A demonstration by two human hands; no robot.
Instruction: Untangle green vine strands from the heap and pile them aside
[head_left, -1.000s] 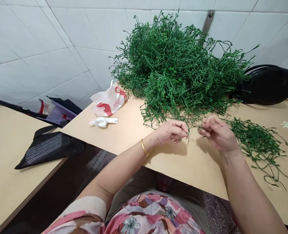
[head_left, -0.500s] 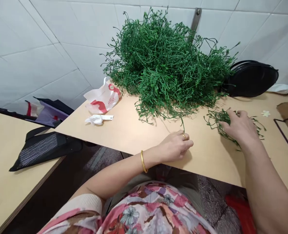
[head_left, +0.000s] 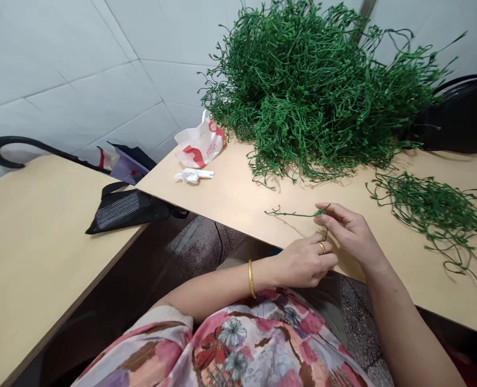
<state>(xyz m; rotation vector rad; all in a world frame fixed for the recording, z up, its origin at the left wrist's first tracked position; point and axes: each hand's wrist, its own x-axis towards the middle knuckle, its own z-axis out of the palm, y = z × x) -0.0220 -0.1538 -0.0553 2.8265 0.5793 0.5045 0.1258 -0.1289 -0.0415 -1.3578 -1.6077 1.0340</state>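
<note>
Near the table's front edge, my left hand point(head_left: 308, 260), with a gold ring and bangle, is closed on a thin green stem that rises between its fingers. Just right of it, my right hand point(head_left: 349, 231) pinches a green artificial stem point(head_left: 297, 214) between thumb and fingers; its knobbed tip points left above the table. Whether both hands grip one stem or two, I cannot tell. Behind them stands a big tangled heap of green stems point(head_left: 319, 102). A smaller flat pile of stems point(head_left: 435, 207) lies to the right.
A white and red paper bag point(head_left: 201, 145) and a crumpled white tissue point(head_left: 193, 175) lie left on the table point(head_left: 234, 207). A black bag point(head_left: 464, 121) stands at the right. Beyond a gap, a second table point(head_left: 61, 215) holds a black mesh pouch point(head_left: 123, 212) and an umbrella handle point(head_left: 16, 141).
My right hand has left the small pile and come over to my left hand with a green stem. The view has swung to the left.
</note>
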